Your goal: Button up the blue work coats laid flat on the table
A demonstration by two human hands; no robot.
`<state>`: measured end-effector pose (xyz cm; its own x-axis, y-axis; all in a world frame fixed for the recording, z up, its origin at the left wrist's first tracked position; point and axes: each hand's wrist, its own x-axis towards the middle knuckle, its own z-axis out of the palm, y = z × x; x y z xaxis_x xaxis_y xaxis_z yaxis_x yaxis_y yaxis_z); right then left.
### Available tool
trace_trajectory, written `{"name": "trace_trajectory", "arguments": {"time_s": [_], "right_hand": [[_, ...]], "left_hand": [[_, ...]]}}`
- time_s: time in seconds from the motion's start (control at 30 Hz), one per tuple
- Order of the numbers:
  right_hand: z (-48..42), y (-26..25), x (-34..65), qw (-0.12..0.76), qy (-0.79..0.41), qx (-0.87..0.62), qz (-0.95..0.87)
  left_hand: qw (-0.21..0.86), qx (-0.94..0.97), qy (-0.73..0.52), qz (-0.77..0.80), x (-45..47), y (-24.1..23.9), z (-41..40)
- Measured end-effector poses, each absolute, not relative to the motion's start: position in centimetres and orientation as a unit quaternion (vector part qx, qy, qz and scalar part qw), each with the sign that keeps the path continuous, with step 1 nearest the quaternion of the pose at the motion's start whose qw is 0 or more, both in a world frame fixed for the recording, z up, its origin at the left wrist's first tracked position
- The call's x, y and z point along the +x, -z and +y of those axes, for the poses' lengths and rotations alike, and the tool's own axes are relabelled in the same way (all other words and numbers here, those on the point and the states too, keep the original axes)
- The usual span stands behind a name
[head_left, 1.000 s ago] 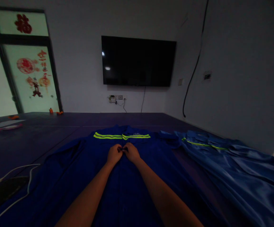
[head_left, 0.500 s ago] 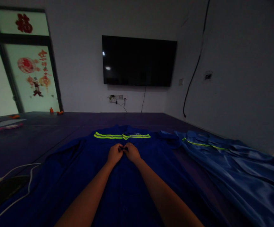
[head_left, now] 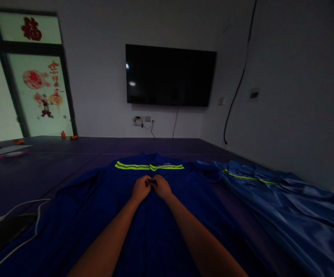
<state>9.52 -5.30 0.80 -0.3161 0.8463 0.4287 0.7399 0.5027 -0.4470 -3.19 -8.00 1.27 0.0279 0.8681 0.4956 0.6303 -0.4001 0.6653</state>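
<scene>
A dark blue work jacket lies spread out, its collar at the far end and its sleeves out to both sides. Across its chest runs a yellow-green reflective stripe, split by the front opening. Just below that stripe, my left hand pinches the jacket's front edge. My right hand is closed on the same edge, with its fingertips close against the left ones. Whether a button sits between the fingers is hidden.
To the right lies a second, lighter blue garment with a stripe. A white cable and a dark flat object are at the lower left. Farther back on the purple surface are a pink-edged item and small orange objects.
The view has shifted very slightly. Both hands stay at the same spot on the jacket front, with hardly any visible finger movement.
</scene>
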Motion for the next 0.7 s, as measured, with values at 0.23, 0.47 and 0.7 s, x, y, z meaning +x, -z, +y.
{"name": "trace_trajectory", "arguments": {"time_s": [0.23, 0.47, 0.7], "right_hand": [[-5.33, -0.85, 9.49, 0.311, -0.081, -0.493, -0.808], [-5.30, -0.83, 9.45, 0.305, -0.078, -0.501, -0.806], [-5.47, -1.04, 9.41, 0.288, -0.066, -0.519, -0.802]], "left_hand": [[0.137, 0.713, -0.446, 0.523, -3.24, -1.22, -7.89], [0.136, 0.718, -0.447, 0.516, -3.33, -1.21, -7.88], [0.137, 0.746, -0.432, 0.489, -3.00, -1.39, -8.20]]}}
